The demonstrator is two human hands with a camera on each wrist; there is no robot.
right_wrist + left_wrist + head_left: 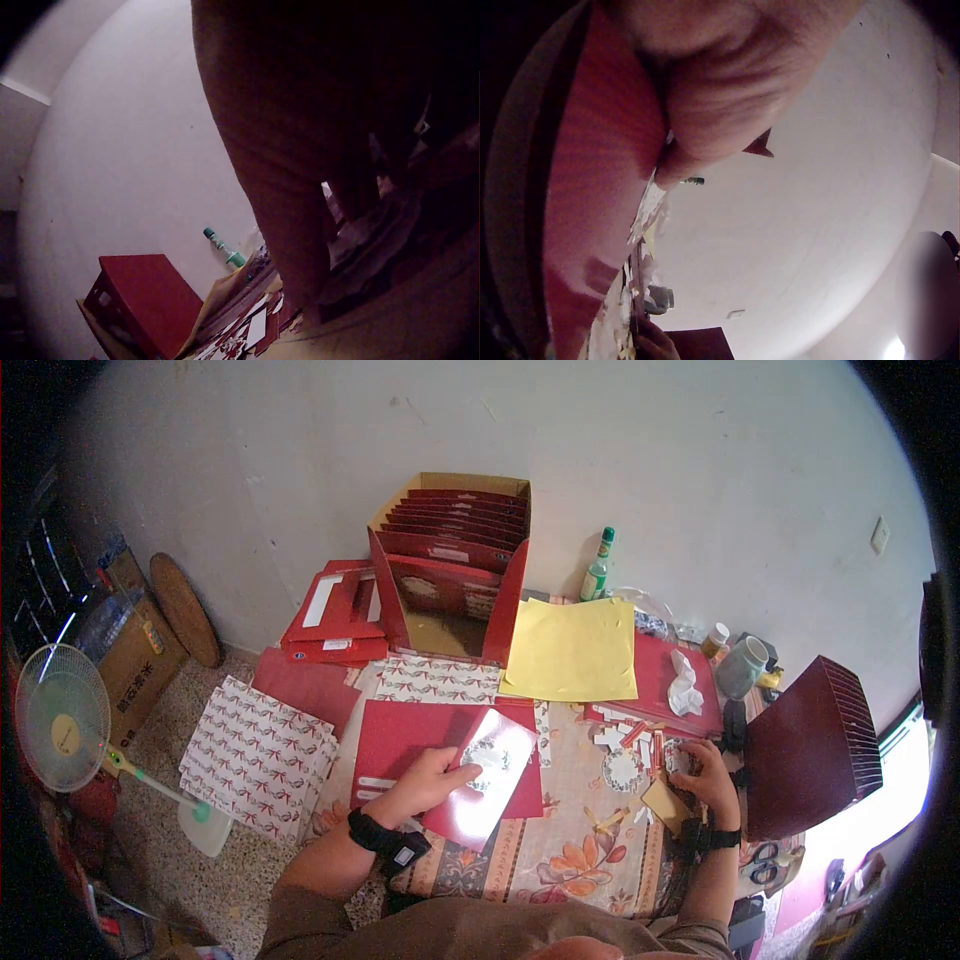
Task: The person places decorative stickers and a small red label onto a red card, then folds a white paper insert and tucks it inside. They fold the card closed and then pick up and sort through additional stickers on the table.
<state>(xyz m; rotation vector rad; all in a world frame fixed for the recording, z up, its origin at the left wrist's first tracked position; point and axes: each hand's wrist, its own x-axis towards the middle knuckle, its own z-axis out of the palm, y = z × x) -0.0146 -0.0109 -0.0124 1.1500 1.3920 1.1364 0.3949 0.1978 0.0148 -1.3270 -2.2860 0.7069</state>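
A person is seated at a bench (560, 850) covered with a floral cloth, seen from above. A glossy red card (503, 792) with a pale, lacy decoration on its face is held by the left hand (428, 782), with the thumb laid across the top and the fingers closed under its edge; the card is tilted above a larger red sheet (400, 735) near the front of the bench. The right hand (705, 772) is lowered with bent fingers onto a litter of red and white paper scraps (625, 732) at the right side of the bench; whether anything is pinched cannot be told, as the wrist view is too dark. A round white paper doily (624, 770) lies just left of that hand, and a small tan card piece (664, 800) just below it. A black band is worn on each wrist. Behind, a plain yellow sheet (572, 650) is spread beside an open cardboard box (450, 480) packed upright with red cards. A green bottle (598, 568) stands against the wall; its label is too small to be read. A dark red ribbed box (810, 750) stands at the far right. To the left, sheets printed with red bows (258, 755) are laid out, with a white fan (62, 715) and a brown carton (140, 670) on the floor; dark characters are printed on the carton but cannot be read with certainty.
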